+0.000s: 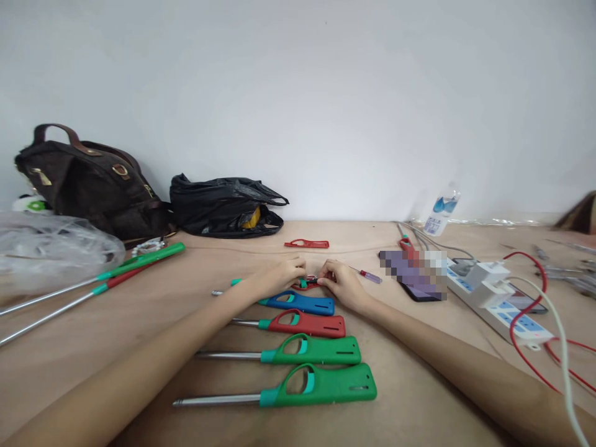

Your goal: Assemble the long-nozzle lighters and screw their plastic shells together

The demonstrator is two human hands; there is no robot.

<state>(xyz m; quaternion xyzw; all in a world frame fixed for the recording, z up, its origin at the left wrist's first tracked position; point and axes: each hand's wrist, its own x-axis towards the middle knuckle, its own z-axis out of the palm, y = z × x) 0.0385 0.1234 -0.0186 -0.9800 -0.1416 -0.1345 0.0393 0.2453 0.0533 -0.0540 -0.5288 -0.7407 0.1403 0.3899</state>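
Both hands meet over an opened red gas lighter (302, 285), its inner parts exposed, lying on the table. My left hand (285, 275) is closed on the lighter's left part, by a teal piece. From the other side, my right hand (343, 284) pinches at a small black part (311, 280) of it; the fingers hide some of the detail. Nearer to me lies a row of whole stick lighters: a blue one (305, 303), a red one (321, 324) and two green ones (333, 351). A loose red casing half (307, 244) rests beyond my hands.
A screwdriver (371, 276) lies right of my right hand. Further right are a phone (419, 287), a power strip (526, 329) with cables and a bottle (441, 211). More lighters (139, 261), a black plastic bag (218, 208) and a dark handbag (102, 186) occupy the left.
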